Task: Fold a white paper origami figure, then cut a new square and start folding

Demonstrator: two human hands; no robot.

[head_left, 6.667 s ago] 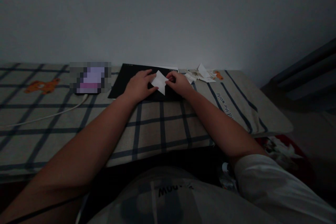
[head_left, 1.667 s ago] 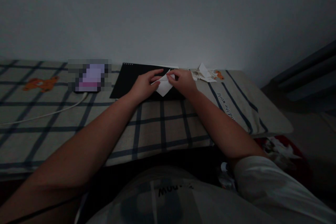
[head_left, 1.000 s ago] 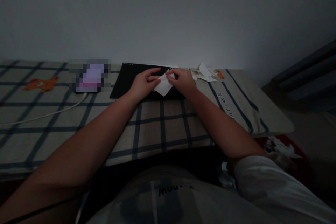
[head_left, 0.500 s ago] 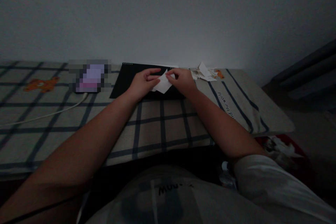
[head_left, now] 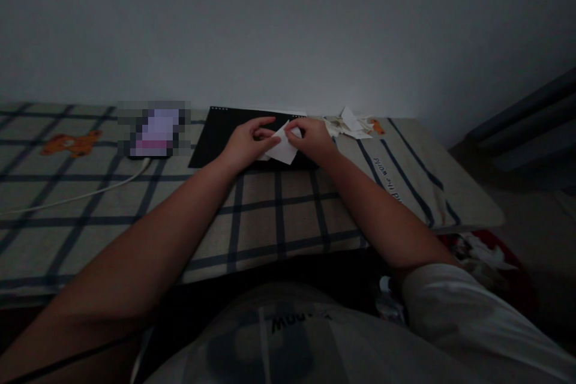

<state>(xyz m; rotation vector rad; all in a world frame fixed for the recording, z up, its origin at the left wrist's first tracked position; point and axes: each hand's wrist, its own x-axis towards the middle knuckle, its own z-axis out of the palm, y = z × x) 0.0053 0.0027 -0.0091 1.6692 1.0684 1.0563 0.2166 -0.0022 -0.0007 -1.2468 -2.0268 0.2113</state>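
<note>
1. White paper [head_left: 283, 152], a small pointed piece, is held between your hands over the black cover [head_left: 212, 145], whose dark, flat face probably gives you firm backing and makes pale edges easy to see.
2. Your left hand [head_left: 247, 141] has thumb and lower fingers closed on the paper's left side, index finger lifted clear, a grip that appears to steady the piece.
3. Your right hand [head_left: 314, 139] pinches the paper's upper right between thumb and index finger, likely for fine control; what lies under those fingertips is hidden.
4. Right of the black cover, paper scraps [head_left: 353, 125] lie heaped on the checked cloth [head_left: 297, 216], presumably out of your hands' way.
5. Left of the black cover rests a phone [head_left: 156, 131], screen blurred, perhaps placed within your sight, with a white cable [head_left: 96, 194] trailing leftward from it.
</note>
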